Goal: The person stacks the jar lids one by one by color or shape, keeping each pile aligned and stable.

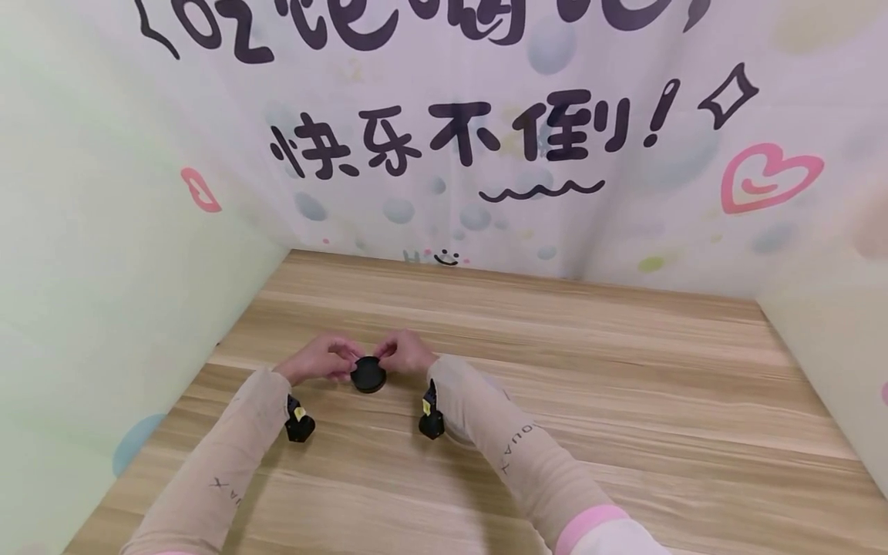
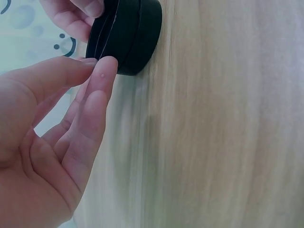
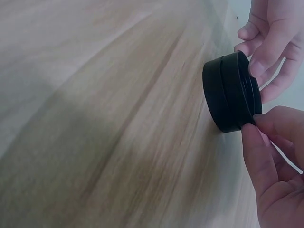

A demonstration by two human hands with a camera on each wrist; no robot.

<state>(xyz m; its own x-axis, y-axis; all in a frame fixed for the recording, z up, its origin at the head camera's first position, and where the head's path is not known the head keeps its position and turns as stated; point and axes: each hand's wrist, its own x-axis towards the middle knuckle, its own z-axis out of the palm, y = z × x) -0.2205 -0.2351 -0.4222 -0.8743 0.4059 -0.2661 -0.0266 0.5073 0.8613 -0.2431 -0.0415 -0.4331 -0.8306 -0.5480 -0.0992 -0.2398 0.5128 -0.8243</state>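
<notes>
A black round lid, with a raised rim and a ridge around its side, is between both hands over the wooden table. From its left edge, my left hand pinches the rim with thumb and forefinger, as the left wrist view shows. My right hand pinches the opposite edge in the same way; in the right wrist view its thumb and fingertip meet at the rim of the black lid. Whether the underside touches the table, I cannot tell.
Partly hidden under the right forearm lies a clear, round-edged object. The wooden table meets a printed cloth at the back and pale walls at both sides. Each wrist carries a small black camera.
</notes>
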